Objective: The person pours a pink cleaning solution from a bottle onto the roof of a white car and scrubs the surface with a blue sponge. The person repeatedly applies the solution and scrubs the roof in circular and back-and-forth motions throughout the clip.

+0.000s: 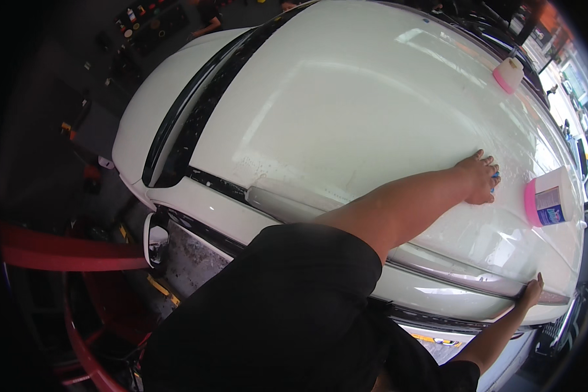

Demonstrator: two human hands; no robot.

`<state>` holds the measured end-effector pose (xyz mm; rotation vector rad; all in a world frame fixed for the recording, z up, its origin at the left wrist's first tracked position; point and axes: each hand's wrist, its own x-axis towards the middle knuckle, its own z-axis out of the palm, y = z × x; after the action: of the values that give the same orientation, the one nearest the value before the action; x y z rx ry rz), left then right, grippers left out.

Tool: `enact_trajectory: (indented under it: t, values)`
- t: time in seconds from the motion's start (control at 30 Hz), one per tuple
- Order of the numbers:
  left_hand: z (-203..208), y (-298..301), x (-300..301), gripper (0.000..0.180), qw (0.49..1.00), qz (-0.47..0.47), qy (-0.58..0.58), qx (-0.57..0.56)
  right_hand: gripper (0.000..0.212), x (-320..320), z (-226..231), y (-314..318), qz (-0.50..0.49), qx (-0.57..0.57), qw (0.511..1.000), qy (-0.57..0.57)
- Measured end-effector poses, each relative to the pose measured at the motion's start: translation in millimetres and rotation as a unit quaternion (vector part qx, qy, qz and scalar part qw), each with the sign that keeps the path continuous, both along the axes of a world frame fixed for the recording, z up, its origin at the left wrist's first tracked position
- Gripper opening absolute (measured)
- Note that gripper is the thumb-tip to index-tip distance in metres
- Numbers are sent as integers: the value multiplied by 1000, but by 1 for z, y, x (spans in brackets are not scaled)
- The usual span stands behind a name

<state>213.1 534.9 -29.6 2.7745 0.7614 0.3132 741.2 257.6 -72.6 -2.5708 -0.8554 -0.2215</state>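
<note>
Wet white car roof [320,117] stretches out in front of me, with streaks and droplets on it. My left hand [480,178] presses down on its right part, fingers curled over a small blue piece [496,175] that shows only between the fingertips. What the piece is cannot be made out. Farther down on the right, my right hand [534,291] is closed on the roof rail [464,279] along the near edge; some of its fingers are hidden. Beside my left hand stands a white tub [550,198] with pink liquid low in it and a blue label.
A smaller translucent bottle [507,76] with pink liquid stands toward the roof's far right edge. The windshield [196,111] and hood [157,98] lie to the left. A side mirror [155,240] juts out near a red lift arm [72,248]. Another person's arm [206,27] shows beyond the hood.
</note>
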Motion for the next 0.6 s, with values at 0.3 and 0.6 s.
enact_trajectory:
  t: [0.3,0.6]
  values:
    - [-35,145,-354,53,881,471,2,33,62,6,-16,-17,33,56,993,103]
    - [-37,79,-495,86,802,572,-171,-16,31,16,-46,-19,160,145,969,123]
